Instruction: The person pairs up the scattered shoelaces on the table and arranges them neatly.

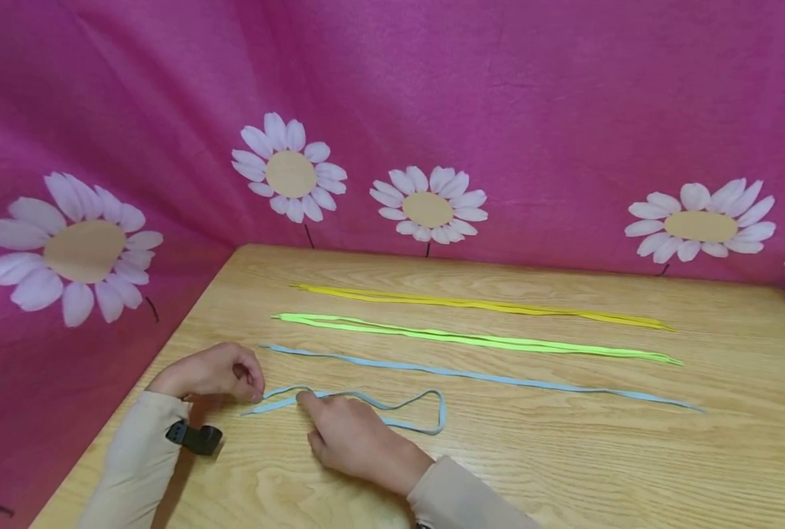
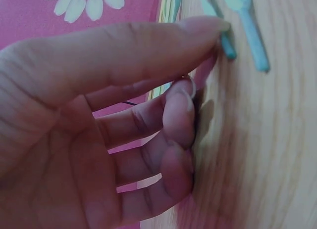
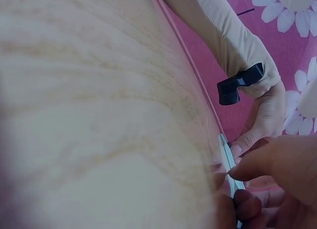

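On the table's near left lies a light blue shoelace (image 1: 442,411), doubled back into a loop toward the right, its two ends on the left. My left hand (image 1: 217,373) pinches it near one end, between thumb and forefinger; in the left wrist view the end's tip (image 2: 228,47) pokes out past the thumb, and the other end (image 2: 255,41) lies beside it on the wood. My right hand (image 1: 359,441) holds the lace a little farther right, fingertips low at the table; the right wrist view shows the lace (image 3: 226,152) running in under those fingers.
Beyond the hands, a second light blue shoelace (image 1: 472,373) lies stretched out. Farther back lie a doubled neon green lace (image 1: 472,339) and a doubled yellow lace (image 1: 472,302), roughly parallel. A pink flowered cloth (image 1: 531,110) hangs along the back and left of the wooden table (image 1: 631,470).
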Demonstrator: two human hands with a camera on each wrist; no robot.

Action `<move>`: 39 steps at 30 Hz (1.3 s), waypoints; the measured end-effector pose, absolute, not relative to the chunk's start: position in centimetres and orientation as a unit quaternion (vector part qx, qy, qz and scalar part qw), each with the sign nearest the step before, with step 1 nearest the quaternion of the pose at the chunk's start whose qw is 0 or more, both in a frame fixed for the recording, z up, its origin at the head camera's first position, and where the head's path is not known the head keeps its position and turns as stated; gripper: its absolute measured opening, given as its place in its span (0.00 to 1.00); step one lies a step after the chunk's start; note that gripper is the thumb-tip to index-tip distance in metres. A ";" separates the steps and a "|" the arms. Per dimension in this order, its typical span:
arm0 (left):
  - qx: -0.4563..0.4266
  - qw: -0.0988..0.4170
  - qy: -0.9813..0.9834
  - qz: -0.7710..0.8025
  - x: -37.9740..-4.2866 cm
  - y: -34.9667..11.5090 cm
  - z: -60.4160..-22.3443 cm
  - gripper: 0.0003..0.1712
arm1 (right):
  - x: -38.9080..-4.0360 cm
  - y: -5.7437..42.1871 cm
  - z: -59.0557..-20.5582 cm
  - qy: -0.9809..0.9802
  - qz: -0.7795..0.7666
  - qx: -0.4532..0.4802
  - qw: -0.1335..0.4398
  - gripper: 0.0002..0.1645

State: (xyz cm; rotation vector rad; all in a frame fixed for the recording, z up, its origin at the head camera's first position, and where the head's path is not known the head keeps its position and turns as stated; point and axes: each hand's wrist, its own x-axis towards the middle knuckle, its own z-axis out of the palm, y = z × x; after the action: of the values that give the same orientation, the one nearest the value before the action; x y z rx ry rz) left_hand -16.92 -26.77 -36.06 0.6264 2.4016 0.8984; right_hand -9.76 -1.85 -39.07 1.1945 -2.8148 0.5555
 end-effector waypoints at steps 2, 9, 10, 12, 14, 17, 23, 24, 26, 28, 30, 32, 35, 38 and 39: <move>0.228 0.249 0.881 0.332 -16.9 -26.8 -36.1 0.04 | -9.8 -1.9 -39.0 -0.907 0.174 0.383 0.018 0.14; 0.219 0.251 0.878 0.342 -16.8 -26.7 -36.0 0.03 | -9.7 -2.0 -38.8 -0.915 0.175 0.363 -0.005 0.19; 0.219 0.251 0.878 0.343 -16.8 -26.6 -35.9 0.03 | -9.7 -2.0 -38.9 -0.915 0.176 0.363 -0.006 0.17; 0.221 0.250 0.877 0.345 -16.7 -26.6 -35.9 0.03 | -9.8 -2.1 -38.9 -0.914 0.180 0.362 -0.009 0.12; 0.227 0.248 0.876 0.345 -16.7 -26.7 -35.9 0.04 | -9.8 -2.1 -38.9 -0.914 0.189 0.359 -0.017 0.07; 0.230 0.247 0.878 0.340 -16.7 -26.8 -35.9 0.04 | -9.8 -2.1 -38.9 -0.913 0.196 0.356 -0.031 0.05; 0.237 0.244 0.880 0.332 -16.9 -26.9 -35.9 0.04 | -9.4 -1.0 -38.0 -0.904 0.149 0.400 -0.013 0.09; 0.241 0.243 0.880 0.329 -16.8 -27.0 -35.8 0.04 | -9.4 -0.7 -37.8 -0.900 0.157 0.406 -0.005 0.09; 0.249 0.241 0.882 0.321 -16.7 -27.1 -35.8 0.03 | -9.5 0.2 -37.6 -0.885 0.197 0.420 0.017 0.08; 0.254 0.239 0.883 0.314 -16.6 -27.2 -35.8 0.03 | -9.9 1.2 -37.5 -0.864 0.254 0.433 0.042 0.07; 0.256 0.237 0.884 0.309 -16.5 -27.3 -35.7 0.03 | -10.6 2.5 -37.4 -0.836 0.319 0.442 0.061 0.05; 0.256 0.236 0.885 0.308 -16.5 -27.3 -35.7 0.03 | -11.5 4.1 -37.1 -0.808 0.387 0.439 0.070 0.02; 0.250 0.236 0.887 0.308 -16.5 -27.2 -35.7 0.04 | -12.6 7.2 -36.4 -0.785 0.468 0.398 0.080 0.05; 0.238 0.230 0.893 0.306 -16.6 -27.3 -35.6 0.03 | -12.8 11.0 -35.4 -0.770 0.540 0.334 0.053 0.14; 0.233 0.228 0.894 0.307 -16.6 -27.3 -35.5 0.04 | -12.7 12.4 -35.1 -0.762 0.565 0.315 0.037 0.16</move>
State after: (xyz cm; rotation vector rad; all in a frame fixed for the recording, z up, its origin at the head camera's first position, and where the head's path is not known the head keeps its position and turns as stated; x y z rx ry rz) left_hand -16.65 -27.27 -35.48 0.6425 2.4622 0.8448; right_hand -12.69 12.39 -35.07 0.9668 -2.3382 1.7354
